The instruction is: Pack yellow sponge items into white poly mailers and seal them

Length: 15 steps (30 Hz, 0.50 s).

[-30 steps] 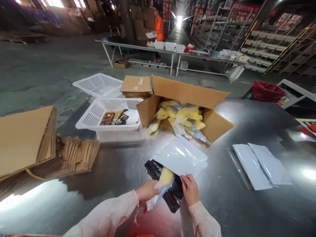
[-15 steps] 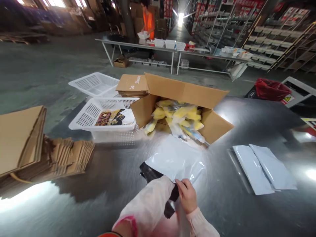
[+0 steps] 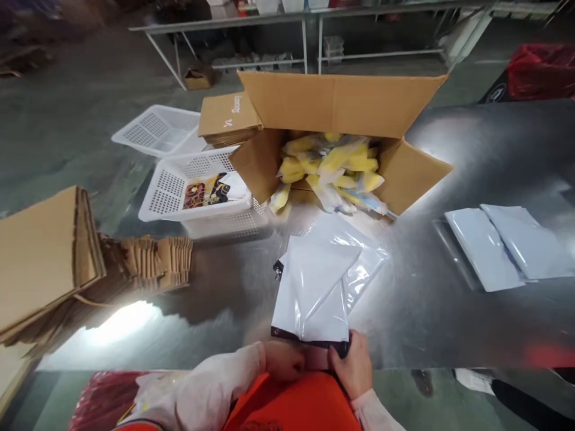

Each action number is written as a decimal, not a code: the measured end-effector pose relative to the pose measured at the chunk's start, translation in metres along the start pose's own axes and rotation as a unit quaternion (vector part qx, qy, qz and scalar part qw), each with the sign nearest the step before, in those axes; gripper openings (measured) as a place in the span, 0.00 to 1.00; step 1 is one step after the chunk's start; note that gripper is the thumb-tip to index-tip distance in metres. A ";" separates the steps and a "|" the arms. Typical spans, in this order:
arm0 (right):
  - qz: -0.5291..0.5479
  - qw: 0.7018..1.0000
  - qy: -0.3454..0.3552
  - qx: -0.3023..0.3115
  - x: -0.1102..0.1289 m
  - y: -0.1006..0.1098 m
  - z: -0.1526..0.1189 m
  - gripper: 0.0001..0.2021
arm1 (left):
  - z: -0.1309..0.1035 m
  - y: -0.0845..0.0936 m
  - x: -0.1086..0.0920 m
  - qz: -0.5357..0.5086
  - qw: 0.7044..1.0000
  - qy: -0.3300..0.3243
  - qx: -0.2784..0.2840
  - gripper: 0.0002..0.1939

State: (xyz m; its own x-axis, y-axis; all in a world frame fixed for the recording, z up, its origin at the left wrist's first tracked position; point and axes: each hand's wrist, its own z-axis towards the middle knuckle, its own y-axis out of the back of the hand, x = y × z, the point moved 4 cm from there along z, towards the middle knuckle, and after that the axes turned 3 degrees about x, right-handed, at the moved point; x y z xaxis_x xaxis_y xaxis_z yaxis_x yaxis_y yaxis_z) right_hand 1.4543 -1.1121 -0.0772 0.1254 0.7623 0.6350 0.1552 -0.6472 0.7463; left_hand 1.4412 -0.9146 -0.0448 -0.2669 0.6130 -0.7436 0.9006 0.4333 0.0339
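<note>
A white plastic mailing bag (image 3: 314, 293) with a black lower edge lies in front of me near the table's front edge. My right hand (image 3: 354, 365) is closed on its lower right corner, thumb on the black edge. My left hand (image 3: 284, 360) is curled shut just below the bag's lower left edge; what it holds, if anything, is hidden. Under the bag, another white plastic bag (image 3: 366, 269) sticks out to the right, and a bit of black shows at the left.
An open carton (image 3: 335, 105) holds several yellow items in clear wrap. White baskets (image 3: 153, 206) and flat cardboard (image 3: 231, 114) stand left of it. Folded cartons (image 3: 40, 251) lie far left, white bags (image 3: 487, 251) at right. Another person's shoe (image 3: 474, 380) shows lower right.
The view has tilted down. The bag has come nearer to me and lies flatter, over the other white bag. My left hand, hidden behind the sleeve before, now shows at the bag's lower edge.
</note>
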 end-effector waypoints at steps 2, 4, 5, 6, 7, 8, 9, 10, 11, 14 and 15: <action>0.059 0.998 -0.031 -0.001 -0.015 0.003 -0.009 0.16 | -0.014 0.007 -0.009 -0.014 1.000 -0.015 -0.022 0.08; 0.115 0.991 -0.074 -0.003 -0.033 0.004 -0.016 0.19 | -0.023 0.032 -0.015 -0.014 0.979 -0.010 -0.202 0.13; 0.136 0.987 -0.091 0.000 -0.040 0.004 -0.017 0.20 | -0.026 0.049 -0.017 0.008 0.946 0.000 -0.325 0.14; 0.151 0.983 -0.107 0.009 -0.046 0.003 -0.018 0.21 | -0.026 0.066 -0.021 0.043 0.899 0.009 -0.435 0.15; 0.164 0.979 -0.120 0.025 -0.050 0.001 -0.018 0.22 | -0.022 0.082 -0.026 0.085 0.856 0.013 -0.511 0.15; 0.172 0.975 -0.132 0.040 -0.053 -0.001 -0.018 0.23 | -0.011 0.096 -0.033 0.126 0.827 0.009 -0.548 0.15; 0.175 0.973 -0.140 0.047 -0.054 -0.002 -0.017 0.23 | 0.004 0.110 -0.041 0.163 0.815 -0.001 -0.556 0.17; 0.171 0.974 -0.141 0.044 -0.053 -0.002 -0.016 0.23 | 0.022 0.124 -0.051 0.192 0.815 -0.011 -0.546 0.19; 0.160 0.977 -0.136 0.033 -0.052 -0.001 -0.016 0.24 | 0.042 0.136 -0.061 0.213 0.823 -0.017 -0.526 0.21; 0.125 0.986 -0.110 -0.014 -0.047 0.004 -0.019 0.23 | 0.095 0.167 -0.087 0.236 0.867 0.005 -0.438 0.27; 0.125 0.986 -0.107 -0.019 -0.046 0.004 -0.021 0.23 | 0.108 0.175 -0.094 0.233 0.882 0.015 -0.408 0.24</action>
State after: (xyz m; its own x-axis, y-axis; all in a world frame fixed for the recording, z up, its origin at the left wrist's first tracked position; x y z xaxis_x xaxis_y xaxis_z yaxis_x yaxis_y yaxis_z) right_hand 1.4285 -1.1499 -0.0997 0.3598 0.5598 0.7464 0.0567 -0.8116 0.5814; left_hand 1.6609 -0.9674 -0.0414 0.0481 0.8623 -0.5041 0.3711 0.4532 0.8105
